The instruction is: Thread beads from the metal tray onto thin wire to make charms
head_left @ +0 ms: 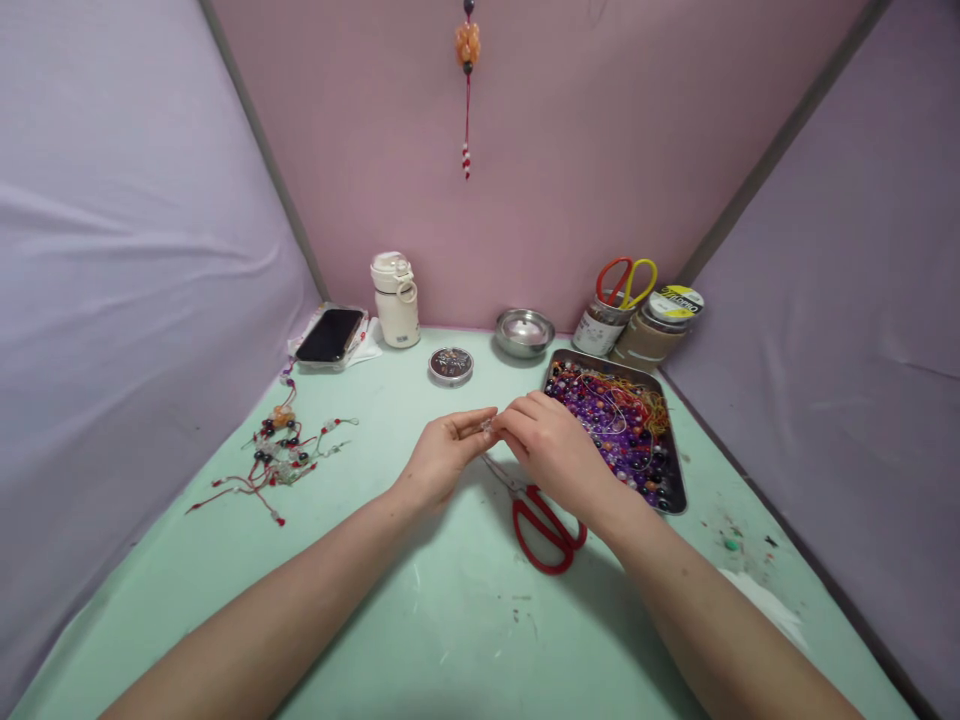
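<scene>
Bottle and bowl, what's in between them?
In the head view, a small round case sits between the bottle and the bowl, a little nearer the person.

Held beads (487, 426) appear translucent and glossy. Scissors (534, 494) show metal blades and smooth, plastic-looking handles. The bowl (523, 336) is polished metal; the phone (330, 335) has a glossy screen. The bottle (396, 308) appears smooth, the wall (150, 270) matt, creased cloth.

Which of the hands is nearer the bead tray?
Right. The right hand is at the left side of the bead tray, partly overlapping it in this view; the left hand is farther left, beyond the right.
</scene>
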Motion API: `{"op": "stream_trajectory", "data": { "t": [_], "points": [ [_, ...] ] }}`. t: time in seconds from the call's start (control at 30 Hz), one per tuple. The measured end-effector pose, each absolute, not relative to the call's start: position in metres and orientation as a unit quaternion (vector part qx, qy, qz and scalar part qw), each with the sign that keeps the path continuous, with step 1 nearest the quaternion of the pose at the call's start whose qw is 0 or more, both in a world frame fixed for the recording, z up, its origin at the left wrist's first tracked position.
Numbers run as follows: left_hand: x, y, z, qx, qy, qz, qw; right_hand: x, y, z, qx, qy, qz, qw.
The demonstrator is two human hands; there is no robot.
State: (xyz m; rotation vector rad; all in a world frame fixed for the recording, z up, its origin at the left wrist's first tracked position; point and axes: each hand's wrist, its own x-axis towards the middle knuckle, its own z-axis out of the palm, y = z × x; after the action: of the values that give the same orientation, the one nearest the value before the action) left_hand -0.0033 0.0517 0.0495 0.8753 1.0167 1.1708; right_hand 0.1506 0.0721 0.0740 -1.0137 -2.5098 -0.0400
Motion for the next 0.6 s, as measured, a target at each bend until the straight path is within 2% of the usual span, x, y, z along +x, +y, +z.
{"op": "stream_trajectory", "data": {
  "t": [0.27,0.6],
  "points": [
    [-0.0014,0.0499,0.0515,0.435,0.434,0.505,0.606,0.1502,0.0699,0.074,-0.366,-0.908,-0.01,0.204],
    [-0.0015,0.0495,0.0483,0.331,0.445,0.526,0.644,0.1466,0.0705,0.0674,-0.384,-0.899,-0.028,0.21]
  ]
}}
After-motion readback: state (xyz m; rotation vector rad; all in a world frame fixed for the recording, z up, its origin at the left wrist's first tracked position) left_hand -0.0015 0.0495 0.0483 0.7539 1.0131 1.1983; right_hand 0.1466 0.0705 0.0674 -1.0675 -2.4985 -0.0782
